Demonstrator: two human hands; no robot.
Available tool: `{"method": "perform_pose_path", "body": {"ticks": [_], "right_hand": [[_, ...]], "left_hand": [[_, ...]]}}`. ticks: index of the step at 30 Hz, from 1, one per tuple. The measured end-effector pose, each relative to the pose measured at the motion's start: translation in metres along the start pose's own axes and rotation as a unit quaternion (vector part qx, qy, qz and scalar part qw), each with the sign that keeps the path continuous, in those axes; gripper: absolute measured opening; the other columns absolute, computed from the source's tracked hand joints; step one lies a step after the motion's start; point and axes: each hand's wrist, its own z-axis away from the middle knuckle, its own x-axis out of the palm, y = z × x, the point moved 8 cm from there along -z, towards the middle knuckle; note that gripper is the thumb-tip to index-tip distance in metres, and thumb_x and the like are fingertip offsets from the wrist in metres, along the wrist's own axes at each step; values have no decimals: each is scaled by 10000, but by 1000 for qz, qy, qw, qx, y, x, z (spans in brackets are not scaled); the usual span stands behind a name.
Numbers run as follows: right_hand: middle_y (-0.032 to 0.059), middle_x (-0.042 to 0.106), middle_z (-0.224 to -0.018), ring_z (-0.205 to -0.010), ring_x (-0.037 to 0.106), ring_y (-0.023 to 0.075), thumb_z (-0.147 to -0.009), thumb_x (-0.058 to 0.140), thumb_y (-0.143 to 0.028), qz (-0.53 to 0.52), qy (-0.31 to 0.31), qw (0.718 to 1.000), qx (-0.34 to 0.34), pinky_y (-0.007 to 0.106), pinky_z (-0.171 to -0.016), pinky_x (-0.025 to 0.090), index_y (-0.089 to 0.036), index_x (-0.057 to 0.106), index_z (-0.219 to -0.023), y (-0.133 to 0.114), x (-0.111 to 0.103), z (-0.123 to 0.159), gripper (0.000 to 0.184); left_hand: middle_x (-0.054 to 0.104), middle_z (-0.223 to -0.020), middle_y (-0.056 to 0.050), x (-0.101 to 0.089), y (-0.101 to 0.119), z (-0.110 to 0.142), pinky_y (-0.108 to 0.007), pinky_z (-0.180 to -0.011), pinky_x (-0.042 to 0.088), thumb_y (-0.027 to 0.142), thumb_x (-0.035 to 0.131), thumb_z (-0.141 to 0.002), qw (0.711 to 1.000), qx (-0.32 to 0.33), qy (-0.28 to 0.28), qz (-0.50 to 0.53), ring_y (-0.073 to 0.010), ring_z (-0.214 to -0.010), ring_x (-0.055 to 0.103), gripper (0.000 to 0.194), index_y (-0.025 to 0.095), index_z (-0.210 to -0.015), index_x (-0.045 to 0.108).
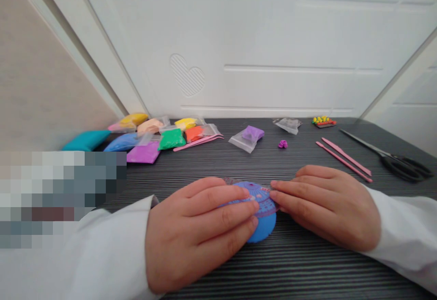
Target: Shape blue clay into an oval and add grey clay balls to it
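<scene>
A flat blue clay disc (pixel 262 229) lies on the dark striped table (pixel 300 268) in front of me. A clear plastic ruler-like plate (pixel 261 196) with pink markings rests on top of it. My left hand (pixel 194 231) lies over the disc's left side, fingers stretched flat and pressing on the plate. My right hand (pixel 327 211) comes in from the right, fingers together and flat on the plate's right end. Both wrists wear white sleeves.
Several bags of coloured clay (pixel 150 138) lie at the back left. A purple clay bag (pixel 251 136), a small purple clay flower (pixel 282 144), an empty bag (pixel 288 124), a yellow-red clay piece (pixel 322 121), two pink tools (pixel 344 159) and black scissors (pixel 396 159) lie further back and right.
</scene>
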Motion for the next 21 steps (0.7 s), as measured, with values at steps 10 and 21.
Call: {"method": "perform_pose_path", "body": {"ticks": [10,21], "right_hand": [[78,679,-1072,-810,631,156,-884,474,-116,-20,7,1000,20,350,-682,494,-114,559,-1112,1,0,-1,244],[79,677,-1077,-786,617,164,-880,477,-119,-38,9,999,25,356,-662,483,-98,560,-1118,3,0,0,254]], "left_hand": [[674,-1100,102,-1,0,-1,-227,-1072,304,157,401,-944,1000,3,-2,0,-73,-1110,518,269,247,-1034,638],[666,-1117,101,-2,-1,1,-233,-1069,308,139,398,-942,1000,0,15,-2,-75,-1121,502,284,245,-1027,647]]}}
